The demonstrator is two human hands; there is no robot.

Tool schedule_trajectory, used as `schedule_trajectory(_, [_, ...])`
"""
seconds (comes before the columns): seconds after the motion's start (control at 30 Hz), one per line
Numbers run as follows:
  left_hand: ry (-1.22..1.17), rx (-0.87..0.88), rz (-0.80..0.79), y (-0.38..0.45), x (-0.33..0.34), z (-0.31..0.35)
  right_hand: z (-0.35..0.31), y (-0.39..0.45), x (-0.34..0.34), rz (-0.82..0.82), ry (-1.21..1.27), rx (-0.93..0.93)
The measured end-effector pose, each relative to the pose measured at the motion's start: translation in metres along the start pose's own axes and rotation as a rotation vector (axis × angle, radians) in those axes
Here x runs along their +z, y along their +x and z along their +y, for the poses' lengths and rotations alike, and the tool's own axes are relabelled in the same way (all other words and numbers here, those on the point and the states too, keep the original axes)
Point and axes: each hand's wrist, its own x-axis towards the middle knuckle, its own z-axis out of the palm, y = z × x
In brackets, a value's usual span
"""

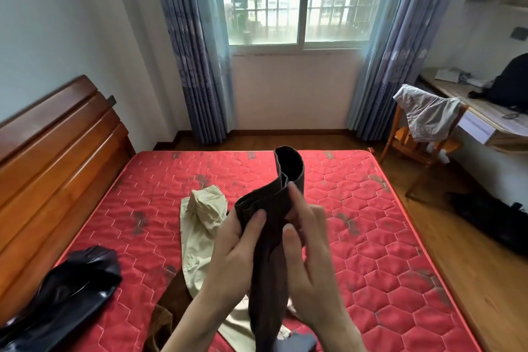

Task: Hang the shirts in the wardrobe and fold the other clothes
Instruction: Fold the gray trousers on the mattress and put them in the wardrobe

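Note:
I hold up a dark brown pair of trousers [270, 251] above the red mattress [371, 237], its leg ends standing upright with one cuff gaping open at the top. My left hand [234, 248] grips the cloth from the left, thumb on the front. My right hand [308, 248] pinches the cloth from the right, fingers pointing up. Beige trousers [200, 234] lie crumpled on the mattress behind my left hand. A shiny black garment [71, 288] lies at the bed's left edge. A brown garment [163, 320] sits under my left forearm.
A wooden headboard [57, 151] runs along the left. A wooden chair [420, 137] draped with a grey garment [428, 114] stands at right beside a desk [485, 117]. A dark bag [491, 223] lies on the wooden floor. Curtains frame the window ahead.

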Motion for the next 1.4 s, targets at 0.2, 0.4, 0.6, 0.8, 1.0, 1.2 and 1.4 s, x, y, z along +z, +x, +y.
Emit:
schedule_trajectory(0.2, [-0.168, -0.088, -0.018, 0.022, -0.024, 0.017, 0.044, 0.058, -0.044, 0.071, 0.166, 0.221])
schedule_trajectory(0.4, [-0.013, -0.019, -0.121, 0.056, -0.041, 0.033, 0.026, 0.094, -0.040, 0.010, 0.302, 0.272])
schedule_trajectory(0.6, [0.233, 0.124, -0.261, 0.084, -0.040, 0.025, 0.015, 0.097, -0.051, 0.289, 0.064, 0.135])
schedule_trajectory(0.8, [0.266, 0.340, -0.247, 0.118, -0.002, 0.017, 0.000, 0.105, -0.090, 0.316, -0.052, 0.068])
schedule_trajectory(1.0, [0.170, 0.370, -0.264, 0.144, 0.072, 0.007, 0.007, 0.117, -0.172, 0.192, -0.145, 0.109])
schedule_trajectory(1.2, [0.190, 0.334, -0.283, 0.156, 0.155, -0.027, 0.055, 0.120, -0.271, -0.042, -0.132, 0.244])
schedule_trajectory(1.4, [0.345, 0.213, -0.393, 0.177, 0.220, -0.060, 0.111, 0.137, -0.355, -0.342, -0.170, 0.340])
